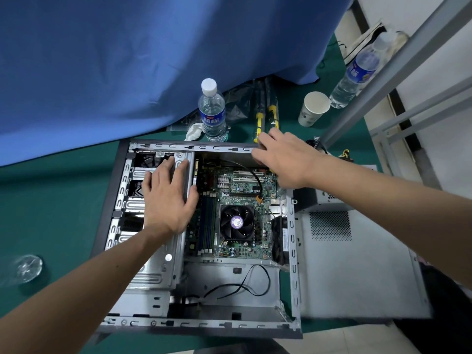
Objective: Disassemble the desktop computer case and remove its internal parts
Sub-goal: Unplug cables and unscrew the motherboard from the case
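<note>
Green-covered table carries the desktop computer case, lying on its side with the open side up so the inside can be reached from above. Side panel lies just beside it at right, already off. Motherboard and its CPU fan are not yet removed. Left hand rests flat on the drive cage, fingers straight and slightly spread, likely bracing the case so it stays put. Right hand sits at the far top rail of the case, fingers curled over the edge near the rear corner; cannot tell if they pinch anything there. Yellow-handled screwdrivers lie just behind that hand, within reach for screws. Water bottle and paper cup stand clear of the work, behind the case.
</note>
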